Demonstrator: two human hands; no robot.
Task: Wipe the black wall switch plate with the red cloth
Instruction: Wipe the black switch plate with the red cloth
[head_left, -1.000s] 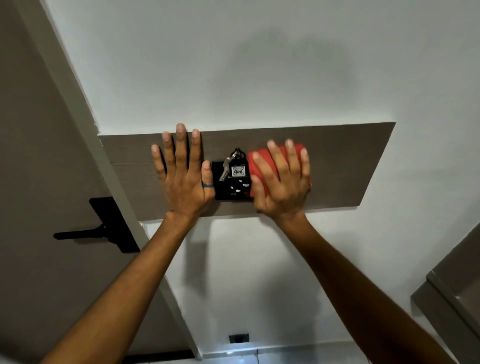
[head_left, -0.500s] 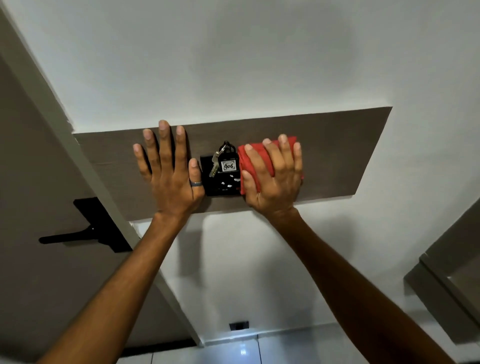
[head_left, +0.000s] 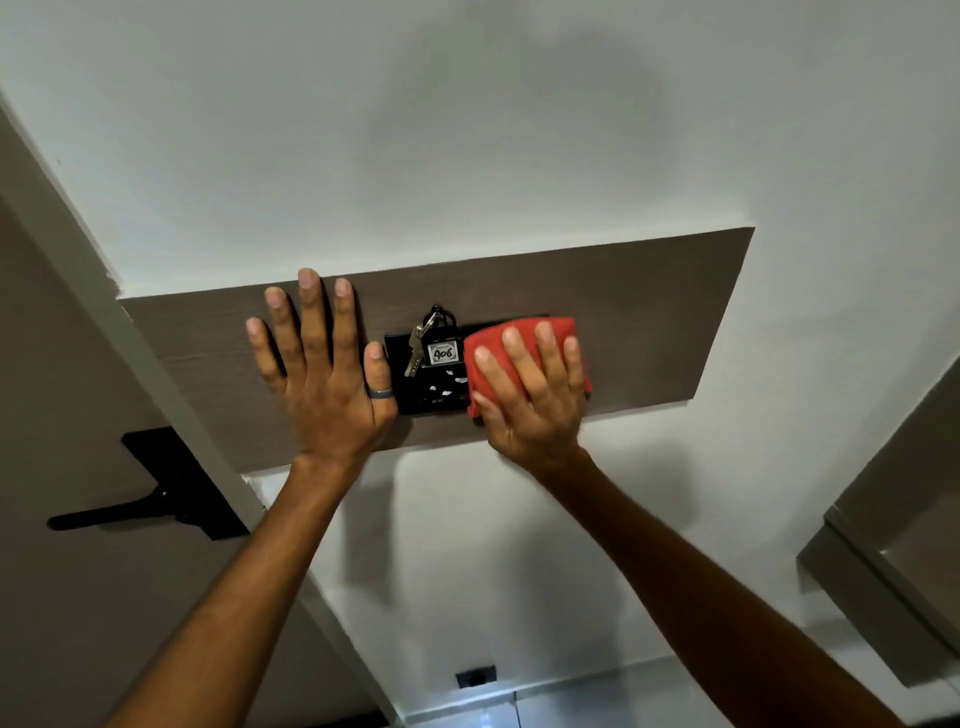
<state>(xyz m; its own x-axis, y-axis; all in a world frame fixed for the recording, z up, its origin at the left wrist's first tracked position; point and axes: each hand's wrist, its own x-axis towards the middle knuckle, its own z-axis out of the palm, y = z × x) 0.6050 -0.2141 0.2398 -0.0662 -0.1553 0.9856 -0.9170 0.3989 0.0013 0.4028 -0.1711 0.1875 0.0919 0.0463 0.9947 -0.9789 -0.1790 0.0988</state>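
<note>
The black wall switch plate (head_left: 431, 387) sits in the middle of a brown wall panel (head_left: 660, 312). A key ring with a tag marked 406 (head_left: 439, 348) hangs over the plate's upper part. My right hand (head_left: 535, 400) presses the folded red cloth (head_left: 498, 338) flat against the plate's right half, which the cloth and hand hide. My left hand (head_left: 324, 374) lies flat on the panel with fingers spread, its thumb touching the plate's left edge.
A door with a black lever handle (head_left: 156, 493) stands at the left, beside a pale door frame. A small black outlet (head_left: 475, 676) sits low on the white wall. A grey cabinet edge (head_left: 883, 571) juts in at the right.
The right hand with the red cloth has stayed on the plate's right side, shifting slightly. The left hand stays flat on the panel. The camera view has shifted.
</note>
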